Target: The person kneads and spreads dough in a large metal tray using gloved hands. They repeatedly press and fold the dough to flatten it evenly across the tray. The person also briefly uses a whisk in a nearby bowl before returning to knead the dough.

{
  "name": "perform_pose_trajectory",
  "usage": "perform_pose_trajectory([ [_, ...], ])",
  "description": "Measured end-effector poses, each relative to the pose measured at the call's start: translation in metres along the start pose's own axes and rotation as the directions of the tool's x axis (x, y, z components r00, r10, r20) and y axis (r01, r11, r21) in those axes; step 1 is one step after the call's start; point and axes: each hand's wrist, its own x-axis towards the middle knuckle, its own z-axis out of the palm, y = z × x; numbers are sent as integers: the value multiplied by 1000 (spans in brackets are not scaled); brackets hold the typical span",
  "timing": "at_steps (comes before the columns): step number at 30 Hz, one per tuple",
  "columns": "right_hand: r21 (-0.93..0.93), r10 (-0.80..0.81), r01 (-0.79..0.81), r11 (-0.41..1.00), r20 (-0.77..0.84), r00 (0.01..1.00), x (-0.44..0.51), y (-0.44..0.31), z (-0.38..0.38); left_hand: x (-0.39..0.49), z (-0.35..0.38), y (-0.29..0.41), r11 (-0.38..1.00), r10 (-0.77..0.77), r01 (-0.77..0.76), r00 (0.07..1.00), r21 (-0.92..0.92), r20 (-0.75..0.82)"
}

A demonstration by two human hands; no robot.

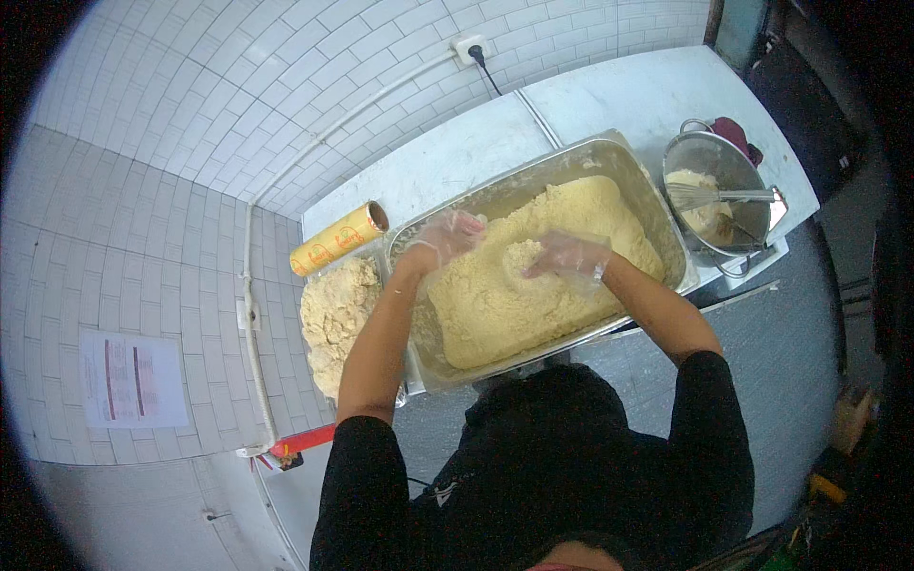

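A large rectangular metal tub (643, 160) holds a broad mass of pale yellow crumbly dough (500, 314). My left hand (453, 232), in a clear plastic glove, is over the tub's left part near the dough's upper left edge, fingers pointing right; I see nothing in it. My right hand (568, 258), gloved the same way, reaches in from the right with its fingers curled against a pale clump (523, 257) of the dough near the middle. Whether the clump is loose from the mass is not plain.
Left of the tub lie a container of rougher dough (339, 314) and a yellow roll of cling film (339, 239). At right, a metal pot (750, 171) holds a whisk (721, 194) and pale stuff, beside a dark red cloth (732, 132). Another person's hand (851, 417) shows far right.
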Motion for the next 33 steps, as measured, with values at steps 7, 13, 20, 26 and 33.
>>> perform_pose_trajectory([
  [7,616,142,-282,736,267,953,0,-71,-37,-31,43,42,992,-125,125,988,10,94],
  [13,-92,502,-498,862,288,815,17,-92,-49,-50,42,67,724,284,-105,946,682,-157],
  [20,-37,399,-403,914,-85,913,-11,-44,-52,-65,31,75,733,236,-30,948,680,-212],
  [26,-303,316,-345,888,-140,938,0,-46,-38,-84,1,55,795,238,19,909,606,-341],
  [33,-249,272,-299,921,-137,953,33,-68,-16,-162,-69,37,889,39,248,796,384,-604],
])
